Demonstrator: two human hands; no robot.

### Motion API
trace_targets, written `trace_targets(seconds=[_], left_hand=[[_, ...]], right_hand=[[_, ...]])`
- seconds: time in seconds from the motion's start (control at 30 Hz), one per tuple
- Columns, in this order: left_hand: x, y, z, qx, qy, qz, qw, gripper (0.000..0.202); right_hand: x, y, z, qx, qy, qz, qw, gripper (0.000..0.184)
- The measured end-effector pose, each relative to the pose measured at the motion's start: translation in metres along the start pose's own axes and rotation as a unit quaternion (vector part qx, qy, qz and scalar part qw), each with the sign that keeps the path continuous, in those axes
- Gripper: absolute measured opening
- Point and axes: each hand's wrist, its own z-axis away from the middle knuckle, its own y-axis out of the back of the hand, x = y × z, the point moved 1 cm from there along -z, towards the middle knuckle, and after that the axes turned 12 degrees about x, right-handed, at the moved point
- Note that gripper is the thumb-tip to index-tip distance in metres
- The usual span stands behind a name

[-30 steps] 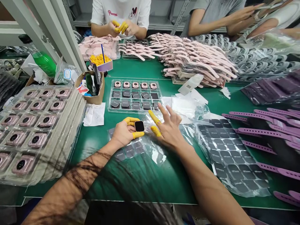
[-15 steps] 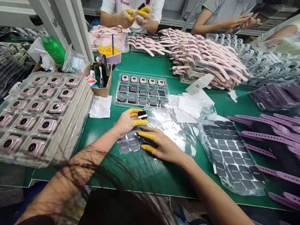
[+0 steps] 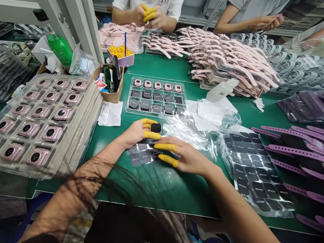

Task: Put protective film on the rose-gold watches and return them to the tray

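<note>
Watching over the bench from the head view, I see the person's left hand (image 3: 135, 132) reaching in from the lower left, its yellow finger cots (image 3: 153, 135) clenched around a small square watch body (image 3: 156, 128) with a black face. The watch body sits at the very tips of those fingers, over crumpled clear plastic, its longer side running roughly across the view and pointing away from the left hand. The right hand (image 3: 188, 157) lies open and palm down, its cotted fingertips (image 3: 164, 146) released and just below the watch body, resting over a sheet of dark square films (image 3: 141, 156) on the green bench mat (image 3: 177, 197). The left hand is the nearer one, in fact the only one touching it. Above sits a clear tray (image 3: 130, 111) of rose-gold watch cases and dark squares. To the left are stacked trays (image 3: 97, 113) of rose-gold watches, and to the right purple straps (image 3: 293, 152).
</note>
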Motion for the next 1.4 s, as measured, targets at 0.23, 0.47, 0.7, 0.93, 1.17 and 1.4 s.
trace_targets(seconds=[0.23, 0.47, 0.7, 0.93, 1.17, 1.4], left_hand=[[0.009, 0.009, 0.000, -0.022, 0.039, -0.030, 0.999, 0.047], [0.012, 0.005, 0.002, -0.002, 0.042, -0.008, 0.999, 0.045], [0.012, 0.001, 0.004, 0.017, 0.061, -0.008, 0.998, 0.042], [0.011, -0.005, 0.006, 0.060, 0.013, -0.048, 0.997, 0.051], [-0.001, -0.022, 0.015, -0.017, -0.097, -0.276, 0.956, 0.055], [0.002, -0.030, 0.020, 0.002, -0.118, -0.368, 0.922, 0.049]], right_hand=[[0.005, -0.021, 0.002, 0.084, -0.050, 0.030, 0.995, 0.047], [0.021, -0.043, -0.001, 0.087, -0.121, -0.011, 0.989, 0.040], [0.018, -0.052, -0.011, 0.176, -0.028, -0.020, 0.984, 0.008], [0.004, -0.017, 0.002, 0.189, -0.045, -0.184, 0.964, 0.024], [0.018, -0.016, 0.004, 0.324, -0.390, -0.414, 0.756, 0.034], [0.024, -0.028, 0.003, 0.316, -0.480, -0.388, 0.720, 0.037]])
